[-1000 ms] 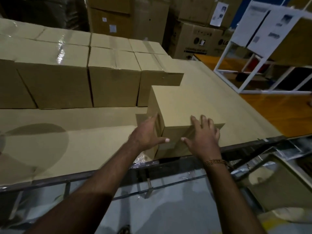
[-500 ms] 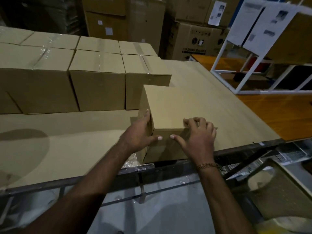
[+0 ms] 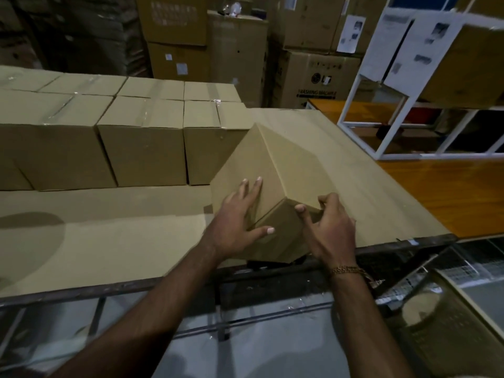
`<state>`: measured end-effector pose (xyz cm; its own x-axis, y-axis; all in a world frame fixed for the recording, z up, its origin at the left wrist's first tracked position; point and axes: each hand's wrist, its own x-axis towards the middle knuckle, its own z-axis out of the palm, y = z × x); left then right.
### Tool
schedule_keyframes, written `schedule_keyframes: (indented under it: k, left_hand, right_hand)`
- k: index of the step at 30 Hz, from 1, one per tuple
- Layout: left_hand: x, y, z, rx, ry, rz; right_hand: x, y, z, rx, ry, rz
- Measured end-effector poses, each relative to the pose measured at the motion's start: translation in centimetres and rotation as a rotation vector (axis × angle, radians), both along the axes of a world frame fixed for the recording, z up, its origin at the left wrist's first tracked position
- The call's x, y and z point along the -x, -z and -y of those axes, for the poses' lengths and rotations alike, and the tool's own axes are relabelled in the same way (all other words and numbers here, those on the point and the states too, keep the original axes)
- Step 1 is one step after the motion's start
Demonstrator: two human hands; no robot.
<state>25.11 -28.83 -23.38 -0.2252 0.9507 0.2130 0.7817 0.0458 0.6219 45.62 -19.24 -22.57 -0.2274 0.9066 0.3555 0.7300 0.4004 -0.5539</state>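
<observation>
- Cardboard box (image 3: 286, 170): closed, plain brown. It is tipped up on one lower corner at the near edge of the table (image 3: 109, 241), right of its middle, just in front of the right end of the stacked row.
- Left hand (image 3: 234, 227): laid flat on the box's left face with fingers spread and straight, the thumb across the edge onto the near face.
- Right hand (image 3: 330, 230): fingers curled round the box's near right corner, gripping it; the hands sit apart, one on each side.
- Sealed cartons (image 3: 141, 148): taped shut, packed side by side in two ranks along the far left of the table.
- Contents: none visible, since every box is closed.
- Progress, as judged: the row is already built and this box is mid-turn. It is not yet flat or in line, so it is left to be set down and slid against the row's right end.
</observation>
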Motion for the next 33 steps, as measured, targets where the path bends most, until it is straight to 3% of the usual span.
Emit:
schedule_keyframes:
  k: [4, 8, 12, 15, 19, 24, 30, 33]
  left_hand:
    - [-2.4, 0.5, -0.5, 0.039, 0.025, -0.038]
    - [-4.9, 0.9, -1.2, -0.001, 0.017, -0.041]
    - [-6.7, 1.1, -2.0, 0.008, 0.034, -0.148]
    - [-7.9, 1.4, -2.3, -0.025, 0.044, -0.195]
    - [-7.6, 2.6, -2.0, -0.075, 0.010, -0.074]
    - [-7.2, 4.3, -1.7, 0.001, -0.163, 0.049]
    - [-8.4, 3.4, -2.2, 0.027, -0.177, 0.587]
    - [-8.7, 2.8, -3.0, -0.001, -0.187, 0.652]
  right_hand:
    - [-2.8, -1.0, -0.9, 0.138, 0.013, -0.081]
    - [-4.4, -3.4, -1.7, 0.264, -0.023, 0.015]
    - [-4.3, -5.8, -2.1, 0.247, -0.172, -0.114]
    - [-4.5, -6.5, -2.8, 0.194, -0.188, -0.093]
    - [-5.7, -6.3, -3.8, 0.206, -0.124, -0.077]
    - [-8.0, -6.3, -4.5, 0.279, -0.097, -0.066]
    - [-10.9, -6.0, -5.6, 0.357, -0.112, -0.110]
    - [-11.7, -5.7, -5.7, 0.335, -0.131, -0.154]
